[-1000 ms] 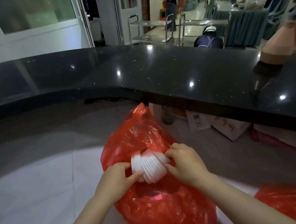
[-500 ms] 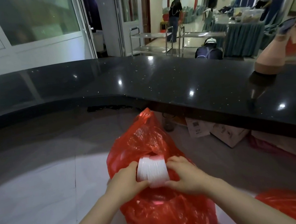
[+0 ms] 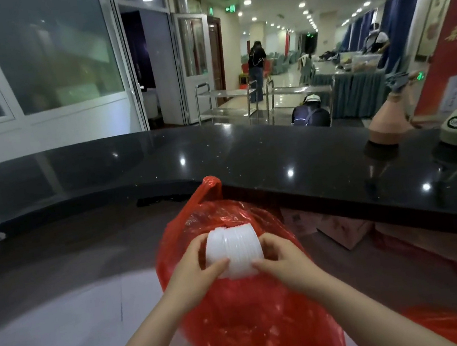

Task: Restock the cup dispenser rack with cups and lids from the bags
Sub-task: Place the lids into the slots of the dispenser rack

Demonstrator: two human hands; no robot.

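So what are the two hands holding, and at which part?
Both hold one stack of white lids above the red bag: left hand at its left end, right hand at its right.

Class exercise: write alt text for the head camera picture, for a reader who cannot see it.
Two bare hands, left and right, grip a sideways stack of white ribbed plastic lids from either end, above an open red plastic bag. Beyond curves a glossy black stone counter, with a bright hall behind it.

Bag (image 3: 247, 334): thin red plastic film, glossy and crinkled.
Lids (image 3: 233, 251): white translucent plastic, ribbed where stacked.
Table (image 3: 293, 156): black speckled stone look, polished, mirrored the lights.
Trolleys (image 3: 228, 104): shiny metal.
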